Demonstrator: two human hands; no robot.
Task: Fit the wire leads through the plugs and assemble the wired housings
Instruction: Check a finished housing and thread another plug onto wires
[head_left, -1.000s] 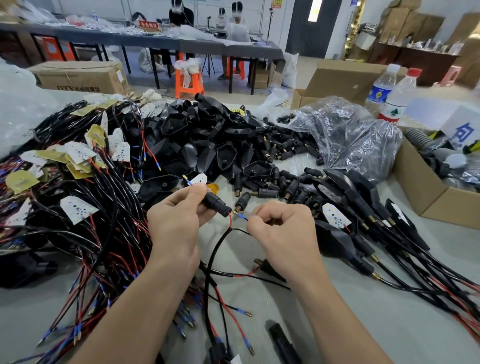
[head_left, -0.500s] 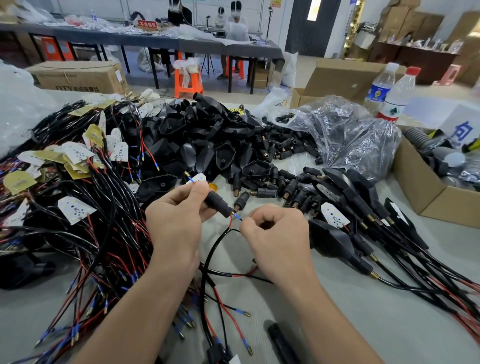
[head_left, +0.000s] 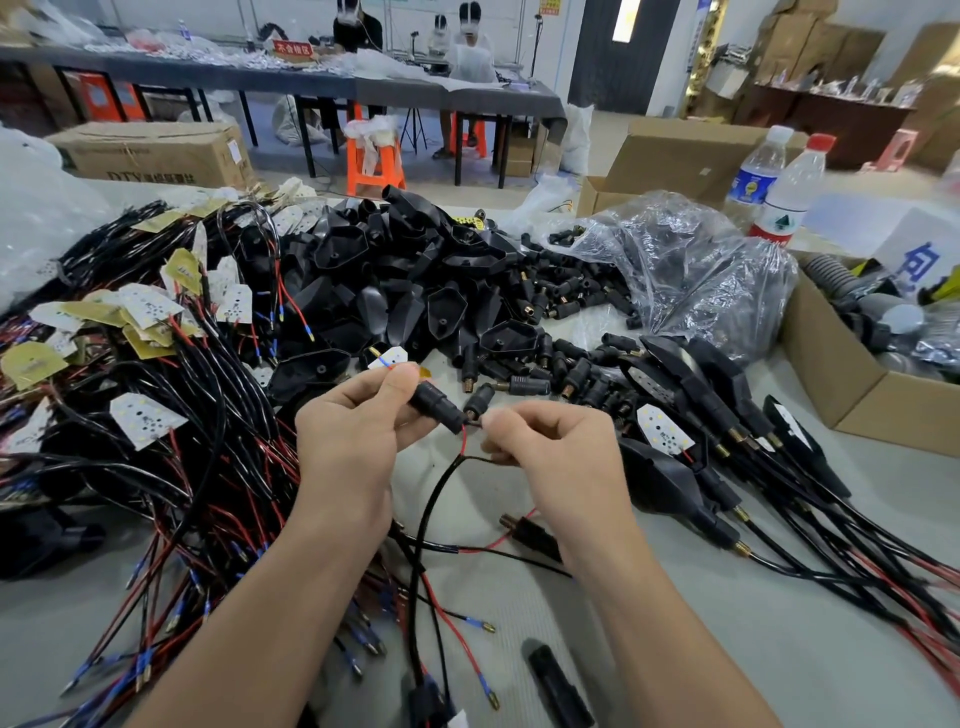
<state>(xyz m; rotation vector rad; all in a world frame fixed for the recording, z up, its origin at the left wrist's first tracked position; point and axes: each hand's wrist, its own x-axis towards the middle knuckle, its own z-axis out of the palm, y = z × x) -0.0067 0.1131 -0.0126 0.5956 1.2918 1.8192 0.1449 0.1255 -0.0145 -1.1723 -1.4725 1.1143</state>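
A worker's left hand (head_left: 353, 441) is pinching a black plug (head_left: 436, 408) in a closed grip of thumb and fingertips above the middle of the counter (head_left: 675, 623). The right hand (head_left: 561, 457), its grip narrowed to a fingertip pinch, is guiding a red lead (head_left: 464, 441) at the plug's near end. A blue-sleeved lead (head_left: 383, 361) appears to be poking out beyond the left fingertips. The job looks best done by holding the plug in line with the wire, pinching close to the tip so the thin lead is not buckling, and feeding in short pushes. Empty housings (head_left: 405, 280) are lying heaped toward the far edge, wire bundles (head_left: 156, 415) are sprawling along the left edge, and finished assemblies (head_left: 701, 467) are fanning toward the right edge.
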